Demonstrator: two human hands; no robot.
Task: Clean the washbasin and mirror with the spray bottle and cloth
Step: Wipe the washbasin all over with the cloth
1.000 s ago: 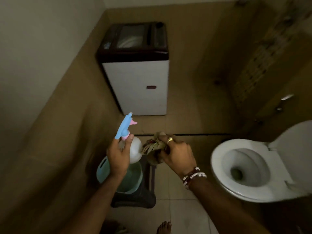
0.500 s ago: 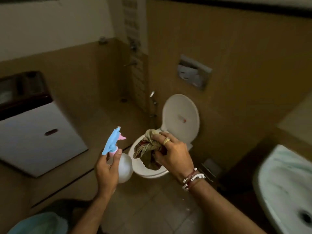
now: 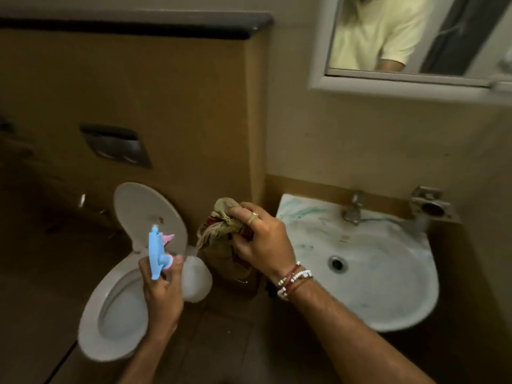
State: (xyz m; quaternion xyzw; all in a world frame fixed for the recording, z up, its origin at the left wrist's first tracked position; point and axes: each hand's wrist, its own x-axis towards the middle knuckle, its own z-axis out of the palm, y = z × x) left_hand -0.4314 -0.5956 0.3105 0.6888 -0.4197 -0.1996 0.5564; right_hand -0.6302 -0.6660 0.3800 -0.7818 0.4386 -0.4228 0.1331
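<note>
Now the near ground is taken up by both forearms reaching forward. The left hand (image 3: 162, 295) is wrapped round the neck of the spray bottle (image 3: 195, 281), whose blue trigger head points up and away. The right hand (image 3: 263, 245), with beaded bracelets (image 3: 293, 278) at the wrist, bunches the crumpled cloth (image 3: 221, 239) in curled fingers. The two are held close together, apart from any surface. Just beyond the right hand lies the washbasin (image 3: 388, 275), white with greenish streaks across its bowl and back ledge, and a tap (image 3: 353, 209) at its rear. The open toilet (image 3: 110, 314) sits below the left hand. Farther off, a flush plate (image 3: 116, 145) is set in the brown wall, and the mirror (image 3: 388, 34) hangs above the basin, reflecting a pale yellow shirt. The chief change is the view itself: a second ago it looked down on a white appliance and a bucket, half a second ago the basin only edged in at lower right, and now basin and mirror both stand squarely ahead. Both grips have stayed as they were throughout. That suggests the fetching is done and the cleaning not yet begun. Nothing is sprayed or wiped so far, and the bottle's nozzle would need aiming at the basin first.
</note>
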